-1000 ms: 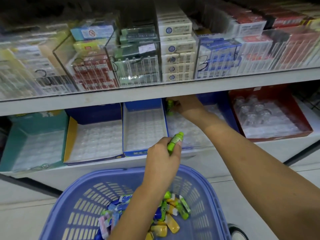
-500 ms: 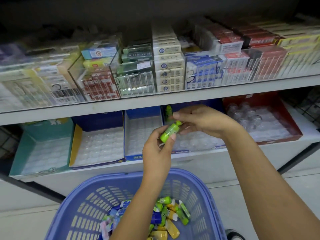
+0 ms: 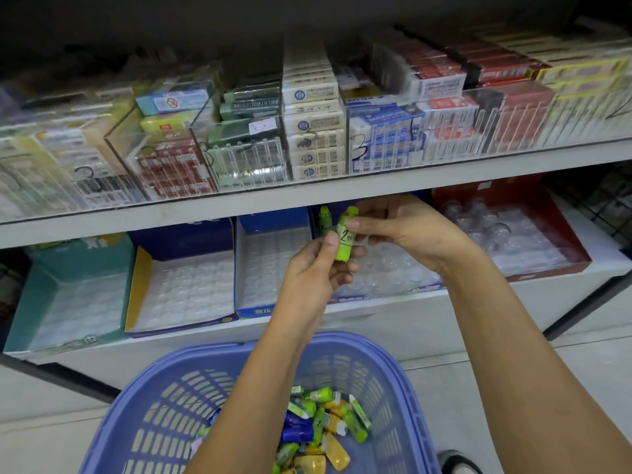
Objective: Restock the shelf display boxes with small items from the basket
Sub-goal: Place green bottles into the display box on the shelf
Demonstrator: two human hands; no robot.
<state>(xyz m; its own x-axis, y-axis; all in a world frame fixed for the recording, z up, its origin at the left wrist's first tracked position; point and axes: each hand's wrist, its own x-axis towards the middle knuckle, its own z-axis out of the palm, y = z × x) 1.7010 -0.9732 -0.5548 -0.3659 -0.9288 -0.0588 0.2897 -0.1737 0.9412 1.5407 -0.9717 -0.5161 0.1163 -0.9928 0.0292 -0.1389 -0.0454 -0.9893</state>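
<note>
A small green bottle (image 3: 343, 239) is held upright in the left hand (image 3: 313, 268) and pinched near its cap by the right hand (image 3: 407, 230), above the blue basket (image 3: 393, 362).

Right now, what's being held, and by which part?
A small green tube. The left hand grips its lower half between thumb and fingers. The right hand pinches its upper part, just below the cap.
</note>
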